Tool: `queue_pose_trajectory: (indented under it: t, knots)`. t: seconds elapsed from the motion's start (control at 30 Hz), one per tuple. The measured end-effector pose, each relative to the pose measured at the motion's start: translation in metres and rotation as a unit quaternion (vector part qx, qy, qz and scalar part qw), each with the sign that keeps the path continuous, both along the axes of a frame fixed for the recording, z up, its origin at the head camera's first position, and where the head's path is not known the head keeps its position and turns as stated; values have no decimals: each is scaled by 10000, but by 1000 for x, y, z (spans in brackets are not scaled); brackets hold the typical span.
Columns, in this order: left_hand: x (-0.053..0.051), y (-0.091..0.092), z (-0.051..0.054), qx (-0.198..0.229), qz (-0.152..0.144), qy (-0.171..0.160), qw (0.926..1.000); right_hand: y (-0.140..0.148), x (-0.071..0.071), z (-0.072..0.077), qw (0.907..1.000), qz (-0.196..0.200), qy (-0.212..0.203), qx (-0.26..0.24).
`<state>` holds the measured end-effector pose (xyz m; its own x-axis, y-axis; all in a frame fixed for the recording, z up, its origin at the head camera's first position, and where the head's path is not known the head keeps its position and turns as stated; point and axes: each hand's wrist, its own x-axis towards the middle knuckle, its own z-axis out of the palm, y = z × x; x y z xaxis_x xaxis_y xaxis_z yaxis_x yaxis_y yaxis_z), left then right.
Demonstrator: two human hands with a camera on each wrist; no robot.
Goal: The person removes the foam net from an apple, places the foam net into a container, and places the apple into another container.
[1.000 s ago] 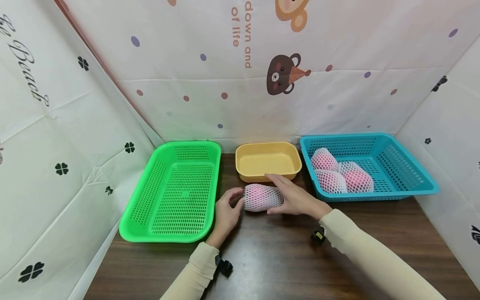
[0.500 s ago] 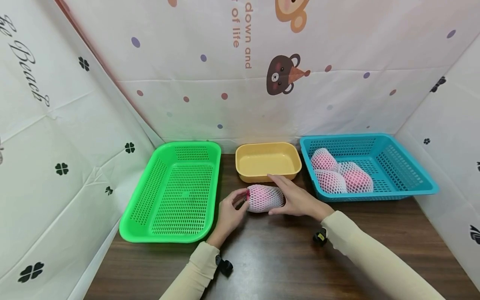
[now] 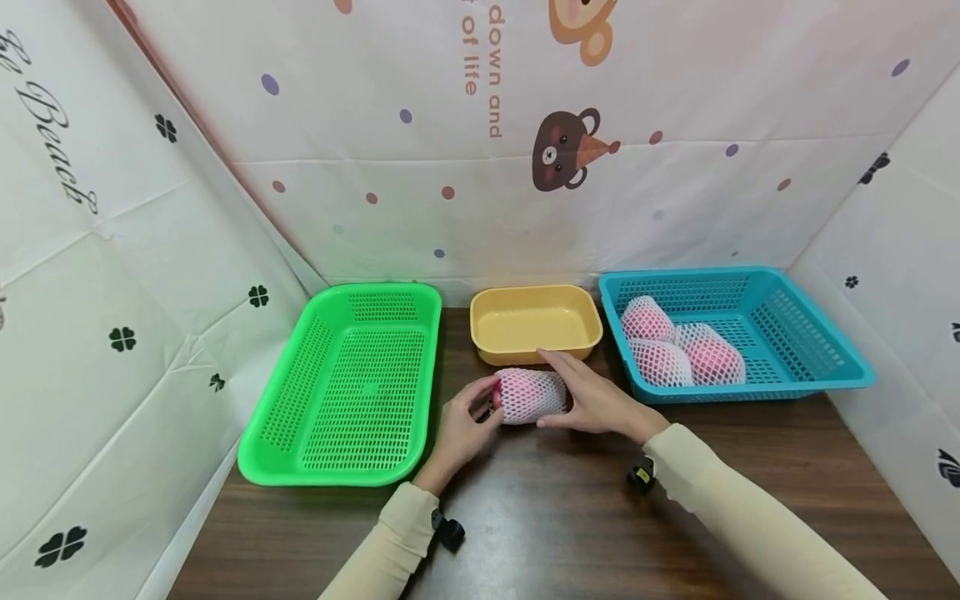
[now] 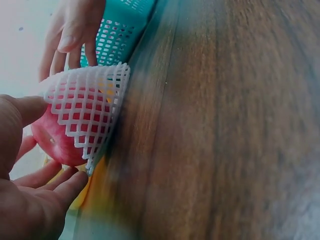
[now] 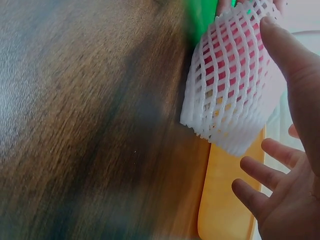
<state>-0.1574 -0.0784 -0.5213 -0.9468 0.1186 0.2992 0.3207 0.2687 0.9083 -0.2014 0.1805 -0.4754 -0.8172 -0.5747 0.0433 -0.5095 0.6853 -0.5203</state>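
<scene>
A red apple (image 4: 59, 144) in a white foam net (image 3: 532, 395) lies sideways on the table, between my two hands. Its bare end pokes out of the net on the left. There my left hand (image 3: 461, 429) holds it, the thumb at the net's edge and the fingertips on the opposite side. Around the net's loose right end my right hand (image 3: 600, 404) spreads, thumb and fingers wide apart. In the right wrist view its thumb (image 5: 280, 42) overlaps the net, while the other fingers stand off it; whether the thumb touches cannot be told.
Behind the apple stands a yellow tub (image 3: 536, 321). A green basket (image 3: 431, 367) is at the left. On the right, a blue basket (image 3: 795, 333) holds several netted fruits (image 3: 716, 358). Printed cloth (image 3: 337, 167) hangs behind the dark wooden table (image 3: 540, 517).
My left hand has moved right, onto the apple's end, and the apple's red end now shows beyond the net. The right hand has barely shifted.
</scene>
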Motion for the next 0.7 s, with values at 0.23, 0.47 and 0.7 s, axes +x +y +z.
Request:
queue_pose_trajectory:
  t: [0.23,0.47,0.7]
  knots:
    - [-3,3,-2,-236,-69,-31,9997,-1,0,-1,10000,-26,-38,-17]
    - [-6,10,-1,-299,81,41,9995,1,1,-2,10000,-36,-15,-66]
    - [-9,13,0,-326,184,-92,9993,5,2,-5,9999,-84,-45,-85]
